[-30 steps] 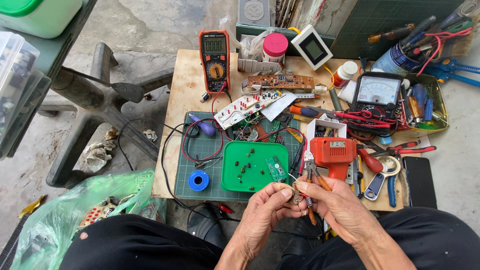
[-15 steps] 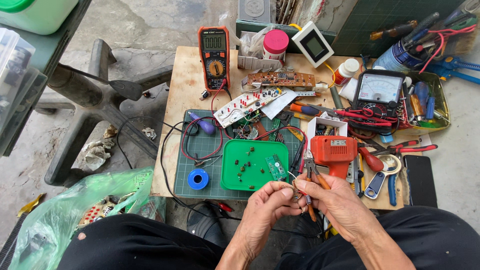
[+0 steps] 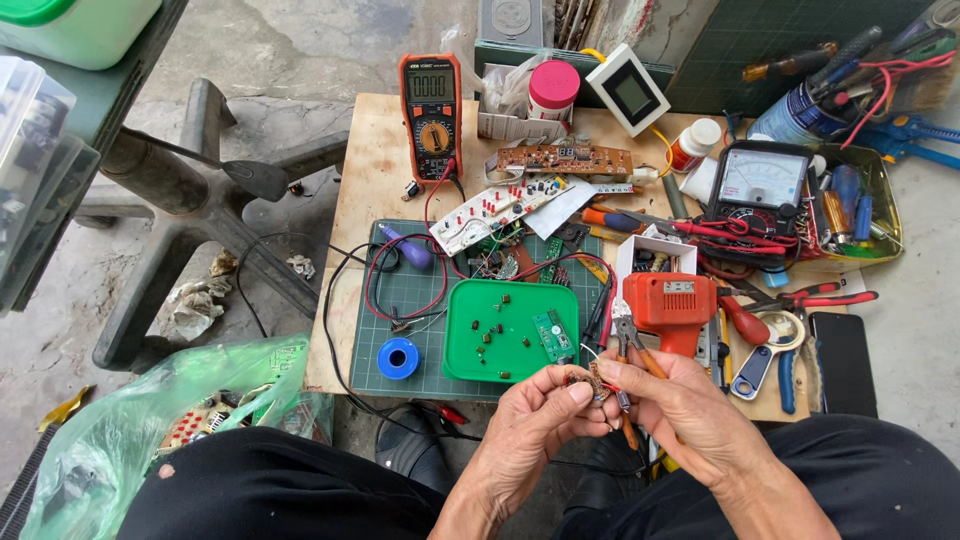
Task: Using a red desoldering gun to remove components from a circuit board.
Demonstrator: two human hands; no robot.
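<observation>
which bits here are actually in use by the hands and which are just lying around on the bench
In hand:
left hand and right hand pinching a small wired component
orange-handled pliers by the right hand

Lying about:
green tray
orange multimeter
red soldering gun
blue solder reel

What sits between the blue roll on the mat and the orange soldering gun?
In the head view, a green tray holding small parts and a little circuit board lies between the blue roll and the soldering gun.
</observation>
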